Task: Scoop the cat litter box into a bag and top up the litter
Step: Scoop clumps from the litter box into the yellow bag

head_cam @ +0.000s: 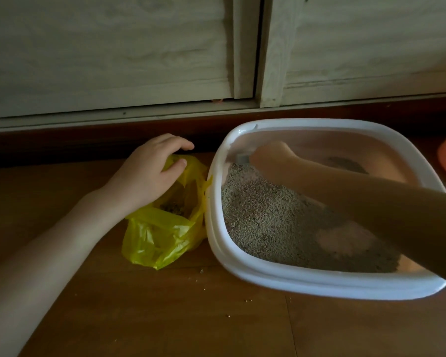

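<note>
Underfoot, wood floor (165, 318) bears litter box (268, 279) beside cabinet doors (113, 60)

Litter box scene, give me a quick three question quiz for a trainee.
1. True or false: the yellow bag lies to the right of the litter box.
2. Which hand holds the bag's rim open?
3. The right hand reaches into which part of the box: A near edge, B far left corner, C outside it?

Key: 1 false; 2 the left hand; 3 B.
</note>
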Available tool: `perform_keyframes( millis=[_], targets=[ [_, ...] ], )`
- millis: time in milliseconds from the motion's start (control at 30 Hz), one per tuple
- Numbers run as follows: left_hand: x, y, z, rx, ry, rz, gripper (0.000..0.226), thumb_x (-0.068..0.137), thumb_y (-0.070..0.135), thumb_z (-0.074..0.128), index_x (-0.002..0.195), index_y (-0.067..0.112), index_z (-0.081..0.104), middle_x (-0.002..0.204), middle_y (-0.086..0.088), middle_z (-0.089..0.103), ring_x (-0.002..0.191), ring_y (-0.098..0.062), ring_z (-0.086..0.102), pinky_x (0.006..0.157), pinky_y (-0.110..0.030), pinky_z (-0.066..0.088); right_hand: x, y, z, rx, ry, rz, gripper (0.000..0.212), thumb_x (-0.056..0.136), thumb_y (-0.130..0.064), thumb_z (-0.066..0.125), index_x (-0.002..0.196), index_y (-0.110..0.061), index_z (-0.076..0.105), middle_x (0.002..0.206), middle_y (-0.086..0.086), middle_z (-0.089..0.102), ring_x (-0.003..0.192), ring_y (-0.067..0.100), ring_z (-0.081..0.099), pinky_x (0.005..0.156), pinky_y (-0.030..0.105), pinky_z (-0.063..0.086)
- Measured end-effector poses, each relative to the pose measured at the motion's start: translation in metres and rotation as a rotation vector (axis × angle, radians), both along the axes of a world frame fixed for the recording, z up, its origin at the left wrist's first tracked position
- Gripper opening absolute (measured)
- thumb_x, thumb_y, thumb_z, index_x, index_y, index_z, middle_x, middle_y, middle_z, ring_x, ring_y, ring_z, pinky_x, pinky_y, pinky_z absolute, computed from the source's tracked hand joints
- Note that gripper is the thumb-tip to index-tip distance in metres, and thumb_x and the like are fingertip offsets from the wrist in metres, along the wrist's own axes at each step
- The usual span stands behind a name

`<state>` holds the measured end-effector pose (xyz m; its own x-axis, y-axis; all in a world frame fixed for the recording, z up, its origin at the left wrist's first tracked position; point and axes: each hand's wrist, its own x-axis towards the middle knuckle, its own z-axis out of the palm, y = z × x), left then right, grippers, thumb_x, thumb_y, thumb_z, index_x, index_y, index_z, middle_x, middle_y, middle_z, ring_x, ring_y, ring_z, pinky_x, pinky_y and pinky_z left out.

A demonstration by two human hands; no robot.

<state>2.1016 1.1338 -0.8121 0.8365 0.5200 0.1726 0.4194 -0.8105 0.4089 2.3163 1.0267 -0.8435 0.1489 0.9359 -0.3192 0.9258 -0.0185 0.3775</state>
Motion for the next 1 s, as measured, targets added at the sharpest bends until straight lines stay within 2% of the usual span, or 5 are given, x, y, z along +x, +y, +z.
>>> perform_keyframes(
  millis=[133,400,667,867,1000],
  targets=[
    [0.003,-0.001,0.002,0.008,-0.015,0.000,0.032,0.094,0.017,0.053,0.126,0.020,0.056,0.122,0.013,0.052,0.110,0.003,0.043,0.089,-0.012,0.031,-0.015,-0.017,0.000,-0.094,0.026,0.050,0.013,0.096,0.002,0.042,0.095,-0.010,0.047,0.081,0.002,0.050,0.070,0.017,0.058,0.068,0.028,0.057],
    [0.026,-0.008,0.002,0.006,-0.062,-0.033,0.031,0.093,0.016,0.055,0.123,0.020,0.058,0.115,0.016,0.050,0.105,0.002,0.045,0.079,-0.004,0.032,-0.007,-0.046,0.028,-0.134,0.026,0.123,0.016,0.096,-0.010,0.044,0.105,-0.012,0.058,0.062,-0.005,0.038,0.047,0.004,0.037,0.042,0.017,0.037],
    [0.022,-0.011,0.005,0.014,-0.057,-0.043,0.031,0.093,0.016,0.055,0.123,0.020,0.058,0.119,0.012,0.054,0.105,0.005,0.044,0.080,-0.003,0.031,0.021,-0.036,0.021,-0.051,-0.066,-0.110,0.013,0.096,-0.010,0.051,0.083,-0.013,0.053,0.063,-0.003,0.038,0.063,0.011,0.049,0.064,0.020,0.046],
    [0.015,-0.009,0.006,0.014,-0.055,-0.030,0.031,0.093,0.016,0.054,0.123,0.019,0.058,0.119,0.013,0.053,0.109,0.001,0.046,0.085,-0.008,0.031,0.001,-0.043,0.002,-0.140,0.043,-0.113,0.022,0.094,0.000,0.045,0.110,-0.012,0.053,0.065,-0.001,0.037,0.052,0.009,0.041,0.052,0.021,0.044],
    [0.019,-0.008,0.003,0.011,-0.048,-0.023,0.031,0.093,0.016,0.054,0.124,0.020,0.057,0.121,0.010,0.054,0.107,0.002,0.044,0.085,-0.010,0.030,0.008,-0.045,0.023,-0.074,0.196,-0.166,0.009,0.094,-0.021,0.052,0.094,-0.013,0.056,0.069,-0.005,0.049,0.058,0.007,0.050,0.058,0.021,0.052]
  ],
)
